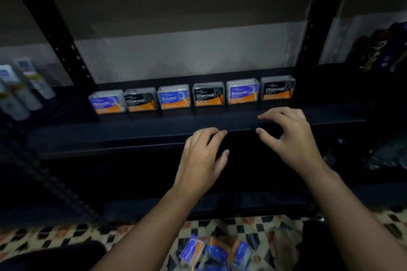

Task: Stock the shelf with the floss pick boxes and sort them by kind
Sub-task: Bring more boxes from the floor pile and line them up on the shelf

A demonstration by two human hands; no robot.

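Your left hand (203, 156) hangs just in front of the shelf (154, 136) edge, fingers loosely bent and holding nothing. Your right hand (288, 136) is a little higher and further in, over the shelf's front strip, thumb and fingers spread in a relaxed claw, also empty. Neither touches a box; both look poised between picks, probably so you can reach either way.

Beyond your fingers, six floss pick boxes stand upright in one row along the back of the shelf, labels facing you so the kinds can be read. From left: a blue Smooth box (108, 101), a black Charcoal box (141, 100), a blue Round box (174, 97), a second Charcoal (208, 94), a second Smooth (242, 91) and a third Charcoal (278, 88). The kinds alternate, so the row is stocked but, by my reading, not yet sorted; the broad bare strip in front gives room to shuffle boxes.

Below your forearms, more blue-and-orange boxes (214, 253) lie loose in a heap on the patterned floor (66, 235), still to go up. White tubes (24, 86) sit in the bay to the left, dark packets (383, 48) to the right.
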